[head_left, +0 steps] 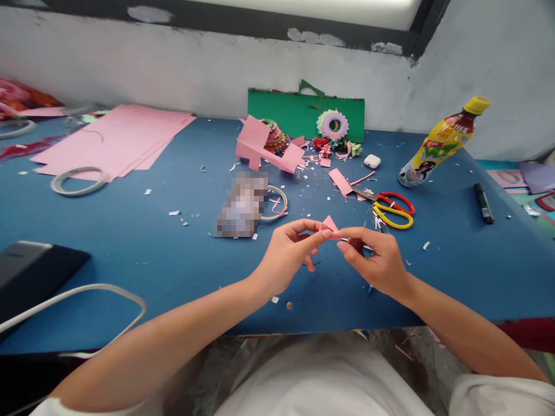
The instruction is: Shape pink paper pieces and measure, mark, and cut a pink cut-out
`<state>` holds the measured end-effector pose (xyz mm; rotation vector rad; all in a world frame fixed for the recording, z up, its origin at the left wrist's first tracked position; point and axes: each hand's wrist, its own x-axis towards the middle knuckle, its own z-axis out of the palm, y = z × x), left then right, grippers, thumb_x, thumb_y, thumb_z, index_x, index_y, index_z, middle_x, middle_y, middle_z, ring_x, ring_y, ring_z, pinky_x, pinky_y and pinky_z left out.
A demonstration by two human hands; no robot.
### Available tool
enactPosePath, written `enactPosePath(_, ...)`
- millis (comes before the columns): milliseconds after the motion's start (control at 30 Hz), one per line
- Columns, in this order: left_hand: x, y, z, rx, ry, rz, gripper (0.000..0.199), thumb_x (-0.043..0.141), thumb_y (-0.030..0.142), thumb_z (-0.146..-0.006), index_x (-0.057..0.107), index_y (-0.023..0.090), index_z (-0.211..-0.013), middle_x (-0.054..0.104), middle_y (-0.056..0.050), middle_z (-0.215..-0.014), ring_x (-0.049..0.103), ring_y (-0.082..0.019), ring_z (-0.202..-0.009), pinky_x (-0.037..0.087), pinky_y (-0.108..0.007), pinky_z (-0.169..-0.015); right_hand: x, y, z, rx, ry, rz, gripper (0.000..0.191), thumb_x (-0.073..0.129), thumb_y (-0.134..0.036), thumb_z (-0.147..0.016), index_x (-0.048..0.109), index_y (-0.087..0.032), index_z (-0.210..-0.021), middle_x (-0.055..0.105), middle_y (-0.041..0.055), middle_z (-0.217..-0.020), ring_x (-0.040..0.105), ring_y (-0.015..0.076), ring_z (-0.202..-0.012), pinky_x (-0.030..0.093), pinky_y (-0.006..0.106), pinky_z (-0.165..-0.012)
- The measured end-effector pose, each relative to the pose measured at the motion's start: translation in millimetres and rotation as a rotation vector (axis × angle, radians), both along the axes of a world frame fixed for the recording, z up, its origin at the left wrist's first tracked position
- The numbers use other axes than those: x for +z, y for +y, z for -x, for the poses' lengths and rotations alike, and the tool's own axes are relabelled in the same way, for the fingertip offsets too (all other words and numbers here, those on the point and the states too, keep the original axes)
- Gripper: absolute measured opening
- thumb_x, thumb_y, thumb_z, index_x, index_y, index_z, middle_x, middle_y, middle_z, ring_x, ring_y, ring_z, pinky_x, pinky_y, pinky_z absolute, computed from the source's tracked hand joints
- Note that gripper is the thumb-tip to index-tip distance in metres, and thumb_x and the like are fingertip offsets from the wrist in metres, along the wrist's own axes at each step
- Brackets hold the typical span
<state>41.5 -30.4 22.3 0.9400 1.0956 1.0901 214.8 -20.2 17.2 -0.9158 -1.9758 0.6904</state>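
1. While both bare forearms reach over the blue bench point(195, 271), the person's left hand point(284, 254) pinches a small folded piece of pink paper point(330, 223) between thumb and forefinger, its remaining fingers loosely curled below.
2. The right hand point(379, 260) is half curled, its forefinger meeting the paper's right edge and its thumb just beneath; whether these two also grip the paper cannot be told from this angle.
3. The folded piece is held above the bench, near its front edge, between the two hands.
4. Just beyond the right hand lie scissors point(393, 224) with one red and one yellow handle, their blades pointing left toward a pink paper strip point(340, 181).
5. Beyond the left hand, a roll of tape point(285, 203) lies beside a pixelated object point(243, 205).
6. Farther back, a cut pink sheet point(254, 136) and a pleated lilac-and-green paper ring point(342, 124) sit before a green board point(281, 110) propped against the wall.
7. To the right are a white earbud case point(372, 162), a yellow-capped drink bottle point(436, 151) and a black marker point(483, 203).
8. At far left, a second tape roll point(78, 191) overlaps stacked pink sheets point(117, 138).
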Motion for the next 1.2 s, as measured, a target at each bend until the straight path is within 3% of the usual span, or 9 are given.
enactPosePath(333, 0.9, -1.6, 2.7, 0.001, 0.115, -0.108, 0.025, 0.070, 0.038, -0.071, 0.069, 0.015, -0.081, 0.058, 0.000, -0.062, 0.047, -0.008, -0.050, 0.047, -0.017, -0.036, 3.3, 1.1, -3.3, 0.026, 0.027, 0.116, 0.018, 0.057, -0.024, -0.083, 0.068, -0.021, -0.098, 0.052, -0.0056, -0.056, 0.042, 0.0061, -0.047, 0.035, 0.018, -0.045)
enactPosePath(567, 6.9, -1.5, 6.2, -0.005, 0.220, -0.171, 0.027, 0.068, 0.038, -0.072, 0.069, 0.013, -0.081, 0.061, -0.003, -0.070, 0.048, -0.008, -0.050, 0.049, -0.018, -0.038, 6.7, 1.3, -5.4, -0.018, -0.032, 0.054, 0.020, 0.057, -0.026, -0.083, 0.071, -0.019, -0.095, 0.055, -0.0045, -0.052, 0.044, 0.0068, -0.046, 0.036, 0.019, -0.046)
enactPosePath(767, 9.1, -1.3, 7.9, -0.015, 0.287, -0.231, 0.026, 0.066, 0.040, -0.074, 0.068, 0.015, -0.081, 0.063, -0.002, -0.072, 0.052, -0.009, -0.051, 0.049, -0.018, -0.040, 6.0, 1.3, -6.3, 0.025, -0.020, 0.060, 0.019, 0.058, -0.026, -0.082, 0.070, -0.023, -0.096, 0.058, -0.0043, -0.056, 0.045, 0.0067, -0.046, 0.039, 0.019, -0.045)
enactPosePath(1000, 6.1, 2.2, 7.9, -0.100, 0.161, -0.090, 0.029, 0.066, 0.043, -0.072, 0.064, 0.016, -0.082, 0.061, -0.003, -0.079, 0.050, -0.009, -0.057, 0.048, -0.018, -0.040, 0.6, 4.6, 0.3, 0.013, 0.114, 0.051, 0.010, 0.064, -0.023, -0.076, 0.062, -0.020, -0.085, 0.063, 0.0013, -0.080, 0.058, 0.0103, -0.065, 0.051, 0.021, -0.055)
enactPosePath(1200, 6.2, 4.8, 8.8, -0.161, 0.131, -0.053, 0.029, 0.065, 0.044, -0.073, 0.064, 0.016, -0.081, 0.056, -0.002, -0.077, 0.046, -0.008, -0.056, 0.049, -0.018, -0.039, 1.1, 1.8, -0.3, -0.016, 0.092, -0.028, 0.012, 0.063, -0.018, -0.078, 0.062, -0.021, -0.090, 0.066, 0.0006, -0.082, 0.063, 0.0108, -0.069, 0.056, 0.022, -0.063)
